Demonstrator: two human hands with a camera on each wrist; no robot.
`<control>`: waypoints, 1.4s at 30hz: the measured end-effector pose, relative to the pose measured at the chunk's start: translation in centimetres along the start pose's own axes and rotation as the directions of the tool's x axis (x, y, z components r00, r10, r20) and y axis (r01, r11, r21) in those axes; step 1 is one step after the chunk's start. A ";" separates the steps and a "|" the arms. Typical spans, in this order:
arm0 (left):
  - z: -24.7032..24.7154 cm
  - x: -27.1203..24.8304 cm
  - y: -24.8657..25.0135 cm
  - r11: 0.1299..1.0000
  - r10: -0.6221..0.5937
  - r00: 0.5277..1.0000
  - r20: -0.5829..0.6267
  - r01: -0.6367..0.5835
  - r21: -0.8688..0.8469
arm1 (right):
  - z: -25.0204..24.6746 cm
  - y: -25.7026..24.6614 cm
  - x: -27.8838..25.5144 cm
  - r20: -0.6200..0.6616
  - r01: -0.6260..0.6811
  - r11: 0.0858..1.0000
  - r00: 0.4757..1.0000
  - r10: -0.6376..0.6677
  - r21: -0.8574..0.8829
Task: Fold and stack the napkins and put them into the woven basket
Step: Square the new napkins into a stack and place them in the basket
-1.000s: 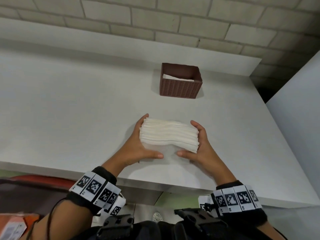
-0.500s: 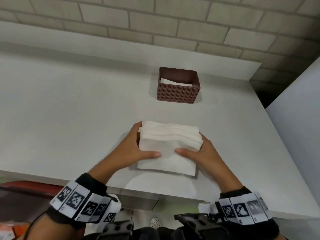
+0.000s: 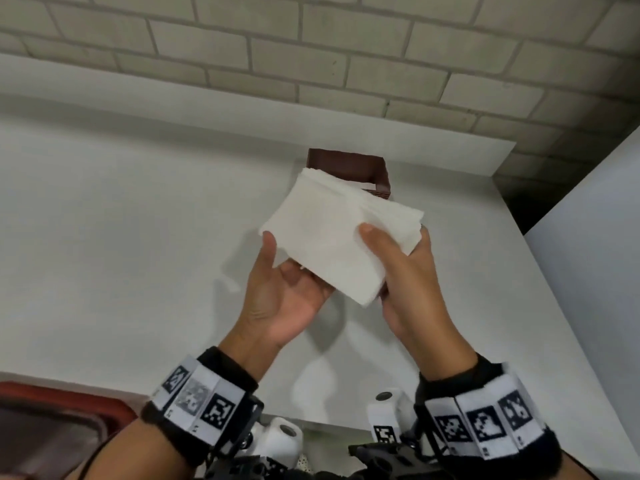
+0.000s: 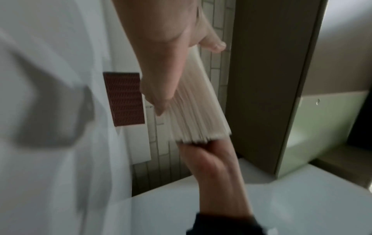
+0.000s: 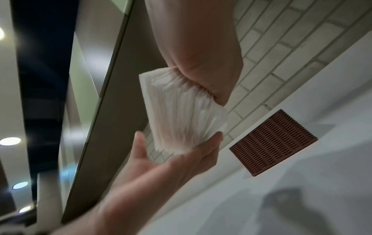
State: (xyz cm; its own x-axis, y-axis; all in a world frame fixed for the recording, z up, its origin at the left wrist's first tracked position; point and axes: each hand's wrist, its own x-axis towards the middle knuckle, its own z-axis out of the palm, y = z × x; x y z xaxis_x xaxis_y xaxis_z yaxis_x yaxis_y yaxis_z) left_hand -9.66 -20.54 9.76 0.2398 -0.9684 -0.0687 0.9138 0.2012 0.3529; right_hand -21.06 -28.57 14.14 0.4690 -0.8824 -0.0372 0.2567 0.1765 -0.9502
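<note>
A thick stack of folded white napkins (image 3: pixel 325 233) hangs tilted in the air, above the table and in front of the brown woven basket (image 3: pixel 346 162). My right hand (image 3: pixel 394 237) grips the stack's right end, thumb on top and fingers beneath. My left hand (image 3: pixel 291 268) lies palm-up under the left corner with the thumb upright beside the edge. In the left wrist view the left hand (image 4: pixel 187 77) lies along the stack (image 4: pixel 197 111), basket (image 4: pixel 124 98) beyond. In the right wrist view my right hand (image 5: pixel 201 82) squeezes the stack (image 5: pixel 181 114) near the basket (image 5: pixel 271 143).
The white table (image 3: pixel 138 237) runs to a raised ledge and a brick wall (image 3: pixel 311 46) behind the basket. A white panel (image 3: pixel 588 237) rises at the right. A reddish-brown object (image 3: pixel 52 427) sits below the table's front edge at the left.
The stack has come up off the table and moved toward the basket, now tilted. My left thumb has left the top sheet; the right hand still grips.
</note>
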 end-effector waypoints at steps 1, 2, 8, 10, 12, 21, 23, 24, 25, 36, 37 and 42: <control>0.2 0.5 -0.4 1.000 0.004 1.000 -0.010 -0.004 0.001 | 0.3 0.3 0.0 -0.031 0.062 0.997 0.997 -0.064 -0.056; 0.7 1.0 -0.7 1.000 0.016 1.000 -0.023 -0.016 0.007 | 0.5 0.6 -0.2 -0.040 0.143 0.981 0.988 -0.150 -0.133; 2.3 3.8 -0.4 0.989 0.149 0.978 -0.143 -0.150 0.007 | 0.3 2.4 -0.6 0.140 0.599 0.704 0.790 -0.597 -0.382; 2.1 4.2 -0.5 0.987 0.158 0.976 -0.153 -0.158 0.008 | -0.1 2.5 0.2 0.237 0.692 0.534 0.692 -0.682 -0.485; 1.7 4.7 -0.7 0.987 0.162 0.973 -0.166 -0.161 0.024 | -0.3 2.4 1.0 0.302 0.693 0.457 0.682 -0.666 -0.557; 1.6 6.8 -1.5 0.988 0.152 0.980 -0.130 -0.154 -0.009 | -0.6 1.4 3.6 0.378 0.660 0.382 0.713 -0.591 -0.647; 1.4 7.2 -1.4 0.984 0.174 0.973 -0.150 -0.179 -0.022 | -0.8 1.3 4.0 0.364 0.647 0.391 0.723 -0.587 -0.654; 1.1 7.4 -1.3 0.982 0.187 0.963 -0.192 -0.190 0.006 | -1.0 1.2 4.1 0.358 0.639 0.423 0.739 -0.571 -0.643; 1.0 7.6 -1.1 0.982 0.191 0.956 -0.223 -0.186 0.042 | -1.0 1.0 4.3 0.344 0.618 0.472 0.765 -0.544 -0.629; -0.2 9.3 1.4 0.869 0.299 0.870 -0.391 -0.079 0.489 | -3.6 0.0 9.7 0.088 -0.291 0.945 0.948 0.306 -0.150; -0.2 9.3 2.3 0.834 0.266 0.890 -0.370 -0.020 0.551 | -4.1 -0.1 10.4 0.112 -0.334 0.932 0.930 0.350 -0.142; 0.7 9.9 5.7 0.729 0.072 0.950 -0.305 0.159 0.666 | -5.3 0.3 12.6 0.198 -0.490 0.870 0.848 0.491 -0.059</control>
State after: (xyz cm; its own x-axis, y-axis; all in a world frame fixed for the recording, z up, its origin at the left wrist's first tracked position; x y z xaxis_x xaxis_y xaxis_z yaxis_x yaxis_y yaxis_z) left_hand -2.30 -29.07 11.73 0.3932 -0.8603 -0.3246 0.4853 -0.1057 0.8679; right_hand -19.51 -41.95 11.77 0.6915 -0.5752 -0.4370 -0.0563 0.5602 -0.8265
